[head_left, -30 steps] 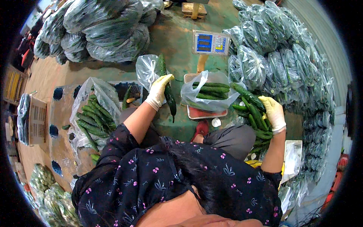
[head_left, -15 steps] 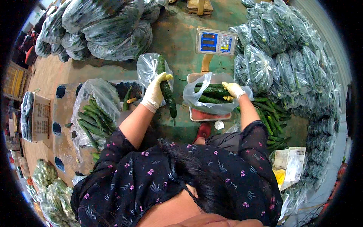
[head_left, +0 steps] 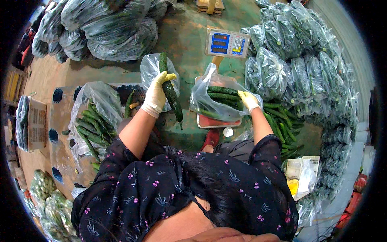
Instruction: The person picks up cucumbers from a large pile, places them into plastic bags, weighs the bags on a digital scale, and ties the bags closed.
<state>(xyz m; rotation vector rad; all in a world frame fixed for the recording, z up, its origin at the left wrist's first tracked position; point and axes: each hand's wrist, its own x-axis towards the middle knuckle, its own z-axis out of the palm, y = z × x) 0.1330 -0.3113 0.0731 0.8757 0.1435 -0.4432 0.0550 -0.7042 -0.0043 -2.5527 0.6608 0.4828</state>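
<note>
My left hand [head_left: 156, 93], in a pale glove, is closed around a long dark green cucumber [head_left: 173, 99], held upright-slanted to the left of the scale. Behind it stands a clear plastic bag [head_left: 150, 68]. My gloved right hand [head_left: 249, 101] reaches over the right side of an open plastic bag [head_left: 211, 76] on the scale. Its fingers are bent at the right end of the top cucumber [head_left: 222, 90]; the fingertips are partly hidden. Several cucumbers lie side by side in that bag. Under it shows the red platform of the scale [head_left: 217, 122], with its display panel [head_left: 227, 43] beyond.
Loose cucumbers [head_left: 284, 125] are heaped right of the scale. An open bag of cucumbers [head_left: 94, 125] lies at left. Filled bags [head_left: 117, 30] pile up at far left, and more bags [head_left: 298, 76] are stacked at right. A pale crate [head_left: 302, 173] sits at near right.
My right hand has shifted to the right end of the top cucumber, and more of the bag's cucumbers show. My left hand still holds its cucumber, now tilted a little more.
</note>
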